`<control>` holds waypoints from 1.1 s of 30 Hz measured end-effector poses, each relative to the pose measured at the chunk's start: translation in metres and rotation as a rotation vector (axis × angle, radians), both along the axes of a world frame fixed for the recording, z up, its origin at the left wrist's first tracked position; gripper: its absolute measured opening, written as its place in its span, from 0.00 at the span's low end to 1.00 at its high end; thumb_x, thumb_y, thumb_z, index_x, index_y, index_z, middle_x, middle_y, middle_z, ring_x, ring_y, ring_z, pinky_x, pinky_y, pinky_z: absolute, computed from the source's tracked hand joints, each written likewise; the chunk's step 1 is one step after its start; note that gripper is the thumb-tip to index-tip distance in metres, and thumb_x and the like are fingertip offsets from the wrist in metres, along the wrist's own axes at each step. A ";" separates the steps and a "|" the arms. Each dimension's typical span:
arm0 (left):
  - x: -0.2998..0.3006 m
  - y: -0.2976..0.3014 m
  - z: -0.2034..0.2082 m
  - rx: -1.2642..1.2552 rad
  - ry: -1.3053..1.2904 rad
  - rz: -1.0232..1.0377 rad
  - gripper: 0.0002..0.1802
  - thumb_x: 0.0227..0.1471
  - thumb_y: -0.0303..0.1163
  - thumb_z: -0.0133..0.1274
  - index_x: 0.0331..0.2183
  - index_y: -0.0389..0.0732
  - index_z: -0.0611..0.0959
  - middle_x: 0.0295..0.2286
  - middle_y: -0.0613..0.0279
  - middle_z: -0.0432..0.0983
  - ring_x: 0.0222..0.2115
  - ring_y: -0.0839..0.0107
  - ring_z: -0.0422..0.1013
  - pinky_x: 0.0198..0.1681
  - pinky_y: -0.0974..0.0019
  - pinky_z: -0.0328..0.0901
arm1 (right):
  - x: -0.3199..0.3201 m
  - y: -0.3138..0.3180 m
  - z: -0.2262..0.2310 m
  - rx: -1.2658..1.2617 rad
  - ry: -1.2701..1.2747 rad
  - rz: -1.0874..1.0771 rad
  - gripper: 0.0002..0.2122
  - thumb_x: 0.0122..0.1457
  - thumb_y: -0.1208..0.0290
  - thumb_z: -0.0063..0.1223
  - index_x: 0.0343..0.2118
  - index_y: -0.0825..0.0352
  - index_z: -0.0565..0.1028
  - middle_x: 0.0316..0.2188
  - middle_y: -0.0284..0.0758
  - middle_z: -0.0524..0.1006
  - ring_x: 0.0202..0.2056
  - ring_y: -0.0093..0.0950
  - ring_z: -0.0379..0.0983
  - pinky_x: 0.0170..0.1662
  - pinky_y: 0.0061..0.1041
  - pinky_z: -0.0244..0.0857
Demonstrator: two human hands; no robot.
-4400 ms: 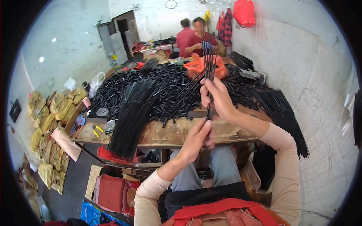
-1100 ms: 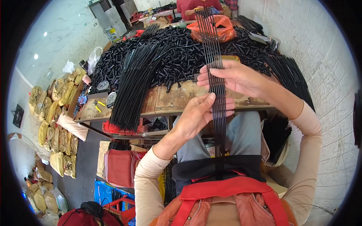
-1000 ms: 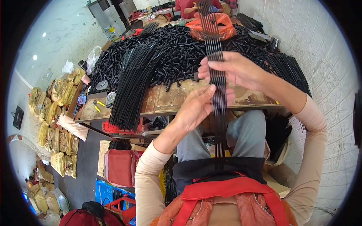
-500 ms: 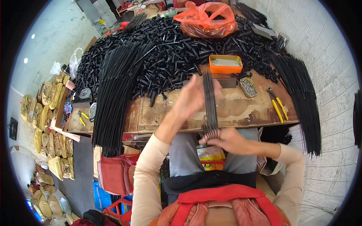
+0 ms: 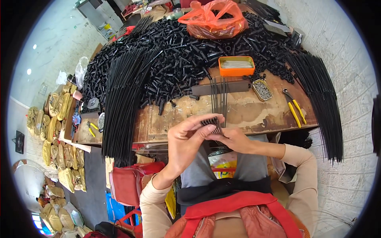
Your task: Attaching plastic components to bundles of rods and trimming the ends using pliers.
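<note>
Since half a second ago, both hands have been drawn nearer. A bundle of thin black rods (image 5: 217, 104) is pinched at its near end by the left hand (image 5: 187, 139) and right hand (image 5: 234, 139), above the wooden table (image 5: 254, 109).

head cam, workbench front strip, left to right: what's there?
Small yellow-handled cutters → long black rod bundle → thin rods held by both hands → tin of small metal parts → yellow-handled pliers → black rod bundle.
</note>
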State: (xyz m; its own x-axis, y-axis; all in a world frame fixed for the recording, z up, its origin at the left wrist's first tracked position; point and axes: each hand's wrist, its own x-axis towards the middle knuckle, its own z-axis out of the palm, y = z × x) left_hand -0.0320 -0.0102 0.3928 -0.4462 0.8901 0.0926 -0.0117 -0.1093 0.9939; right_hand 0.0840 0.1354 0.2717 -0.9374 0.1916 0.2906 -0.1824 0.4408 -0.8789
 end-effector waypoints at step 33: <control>0.007 0.006 0.004 0.140 -0.057 -0.162 0.25 0.52 0.12 0.49 0.53 0.33 0.72 0.50 0.47 0.70 0.52 0.62 0.68 0.54 0.59 0.67 | -0.091 0.269 0.059 0.811 -0.258 -0.271 0.07 0.49 0.74 0.54 0.32 0.67 0.79 0.27 0.40 0.79 0.29 0.37 0.76 0.35 0.32 0.70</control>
State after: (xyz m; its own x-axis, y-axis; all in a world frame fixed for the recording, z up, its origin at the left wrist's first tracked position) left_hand -0.0253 -0.0045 0.3965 -0.3069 0.9307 0.1992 -0.0961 -0.2385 0.9664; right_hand -0.0067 0.4041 0.3308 -0.9447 0.2436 0.2195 0.1789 0.9439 -0.2775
